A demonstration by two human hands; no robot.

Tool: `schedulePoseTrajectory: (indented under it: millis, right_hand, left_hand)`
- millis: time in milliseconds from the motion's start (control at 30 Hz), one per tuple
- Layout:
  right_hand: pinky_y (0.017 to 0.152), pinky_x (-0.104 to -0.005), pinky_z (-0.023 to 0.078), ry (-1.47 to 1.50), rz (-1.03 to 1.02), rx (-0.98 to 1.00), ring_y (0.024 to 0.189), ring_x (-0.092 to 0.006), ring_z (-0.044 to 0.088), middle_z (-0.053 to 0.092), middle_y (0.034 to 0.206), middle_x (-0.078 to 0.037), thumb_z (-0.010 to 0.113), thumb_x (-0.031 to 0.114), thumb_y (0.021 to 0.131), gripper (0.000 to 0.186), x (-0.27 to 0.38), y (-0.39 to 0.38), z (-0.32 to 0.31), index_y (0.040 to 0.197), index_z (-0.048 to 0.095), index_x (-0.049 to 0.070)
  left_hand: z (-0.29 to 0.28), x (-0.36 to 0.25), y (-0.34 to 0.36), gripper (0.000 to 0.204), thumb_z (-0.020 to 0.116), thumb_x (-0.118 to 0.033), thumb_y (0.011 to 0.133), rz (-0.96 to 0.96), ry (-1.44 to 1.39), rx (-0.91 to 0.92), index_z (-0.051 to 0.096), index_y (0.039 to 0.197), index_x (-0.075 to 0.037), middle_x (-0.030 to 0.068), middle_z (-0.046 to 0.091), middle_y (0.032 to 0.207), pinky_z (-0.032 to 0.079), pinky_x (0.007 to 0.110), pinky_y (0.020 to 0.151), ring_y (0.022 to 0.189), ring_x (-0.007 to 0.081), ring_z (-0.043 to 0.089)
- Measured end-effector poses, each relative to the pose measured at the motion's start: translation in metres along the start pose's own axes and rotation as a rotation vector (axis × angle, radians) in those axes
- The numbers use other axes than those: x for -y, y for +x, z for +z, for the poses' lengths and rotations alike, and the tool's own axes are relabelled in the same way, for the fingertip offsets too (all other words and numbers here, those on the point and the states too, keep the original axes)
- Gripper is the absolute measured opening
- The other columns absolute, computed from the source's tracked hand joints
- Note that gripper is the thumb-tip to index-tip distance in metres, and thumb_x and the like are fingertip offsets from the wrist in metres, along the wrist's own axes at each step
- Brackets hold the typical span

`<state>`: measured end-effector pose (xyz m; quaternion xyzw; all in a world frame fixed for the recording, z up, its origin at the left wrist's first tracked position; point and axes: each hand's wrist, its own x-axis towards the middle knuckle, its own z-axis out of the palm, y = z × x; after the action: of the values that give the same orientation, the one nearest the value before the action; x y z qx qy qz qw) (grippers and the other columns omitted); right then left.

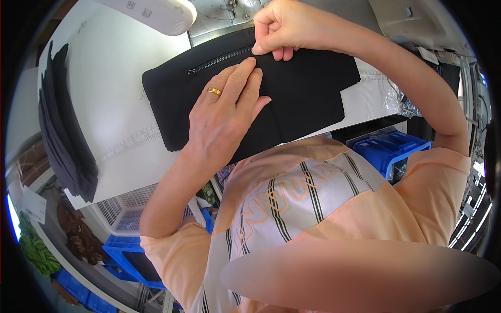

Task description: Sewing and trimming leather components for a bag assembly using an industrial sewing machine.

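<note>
A black fabric panel [308, 99] lies across the white table, with a notch cut into its right edge. Set into its upper part is a metal-toothed zipper [222, 59], its left end showing a small dark pull. My left hand [224, 104], with a gold ring, rests flat on the panel just below the zipper, fingers stretched toward its right end. At that right end my right hand [276, 34] pinches with thumb and forefinger at the panel near the zipper. What lies between those fingertips is hidden.
A stack of dark fabric pieces [65, 125] hangs over the table's left edge. The white sewing machine head [156, 13] stands at the back. Below the table are a white plastic basket [122, 211] and blue bins [394, 148]. Clear plastic wrap [402, 101] lies at the right.
</note>
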<state>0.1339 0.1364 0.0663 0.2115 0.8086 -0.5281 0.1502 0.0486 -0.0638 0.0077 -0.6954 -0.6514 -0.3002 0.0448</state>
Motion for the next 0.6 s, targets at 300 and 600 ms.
schedulePoseTrajectory:
  millis: [300,600]
  right_hand:
    - [0.056,-0.0271,0.052,-0.005,0.022,0.056,0.059,-0.0149,0.064,0.067,0.068,-0.011,0.068,0.014,0.081,0.017,0.0012,0.0038,-0.0035,0.081,0.063,-0.002]
    - [0.056,-0.0268,0.053,-0.042,0.063,0.001,0.059,-0.0151,0.064,0.066,0.067,-0.011,0.068,0.014,0.081,0.016,-0.0014,0.0036,0.0007,0.08,0.062,-0.002]
  left_hand:
    - [-0.0042,0.0,0.0024,0.036,0.076,-0.018,0.073,-0.001,0.044,0.007,0.068,0.104,-0.003,0.0053,0.065,0.113,0.051,0.031,0.083,0.1,0.0214,0.061]
    - [-0.003,0.0015,0.0004,0.035,0.076,-0.017,0.074,-0.005,0.029,0.028,0.068,0.104,-0.002,0.0066,0.065,0.114,0.051,0.031,0.085,0.101,0.0215,0.061]
